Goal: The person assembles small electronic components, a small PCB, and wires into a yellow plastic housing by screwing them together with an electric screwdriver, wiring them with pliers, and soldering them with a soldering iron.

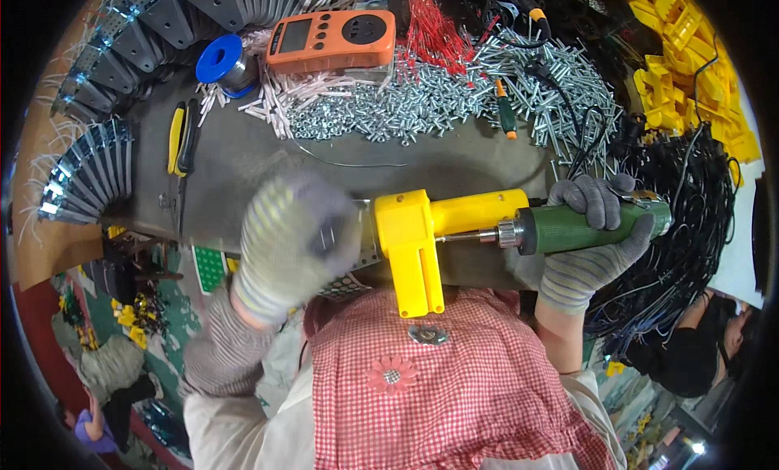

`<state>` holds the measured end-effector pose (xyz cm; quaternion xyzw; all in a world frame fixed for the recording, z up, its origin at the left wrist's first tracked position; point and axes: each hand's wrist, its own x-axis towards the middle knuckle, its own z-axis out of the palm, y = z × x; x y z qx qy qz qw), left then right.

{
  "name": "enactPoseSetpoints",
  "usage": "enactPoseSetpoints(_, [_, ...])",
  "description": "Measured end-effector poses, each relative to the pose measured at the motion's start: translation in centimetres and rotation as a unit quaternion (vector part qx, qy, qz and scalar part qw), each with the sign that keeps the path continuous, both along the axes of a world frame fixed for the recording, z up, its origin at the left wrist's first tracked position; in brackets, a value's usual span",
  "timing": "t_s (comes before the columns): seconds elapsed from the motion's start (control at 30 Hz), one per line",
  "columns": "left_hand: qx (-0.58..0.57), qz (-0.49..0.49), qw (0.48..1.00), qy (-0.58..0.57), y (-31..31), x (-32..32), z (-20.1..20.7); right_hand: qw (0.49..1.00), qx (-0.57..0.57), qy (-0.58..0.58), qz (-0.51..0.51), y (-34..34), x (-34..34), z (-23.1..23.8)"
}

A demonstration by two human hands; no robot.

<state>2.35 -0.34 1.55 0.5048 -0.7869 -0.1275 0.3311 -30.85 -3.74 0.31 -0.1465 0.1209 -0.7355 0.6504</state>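
Observation:
My right hand (596,235), in a grey striped glove, is wrapped round a green electric screwdriver (596,227) lying level. Its thin bit points left and meets the side of a yellow plastic housing (411,243). This housing has a downward double leg and a tubular arm reaching right, above the bit. A metal plate (367,235) adjoins its left side. Gloved too, my left hand (292,235) is beside that plate, smeared by motion. A dark round shape shows at its fingers; I cannot make out their grip.
Behind lie heaped screws (373,109), red-tipped wires (434,32), an orange meter (333,42), a blue solder spool (227,64) and yellow-and-black pliers (182,137). Metal brackets (93,166) line the left; black cables (682,235) and yellow parts (690,64) crowd the right. Other people sit farther off.

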Motion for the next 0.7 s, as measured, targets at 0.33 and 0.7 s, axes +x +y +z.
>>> enactPoseSetpoints(0.33, [0.043,0.001,0.998,0.04,2.9,-0.8,-3.0,0.999,-0.023,-0.004,0.028,-0.1,0.2,-0.2])
enactPoseSetpoints(0.7, [0.047,-0.018,0.997,0.061,2.9,-0.9,-3.0,1.0,-0.015,0.002,0.011,0.0,0.9,0.0])
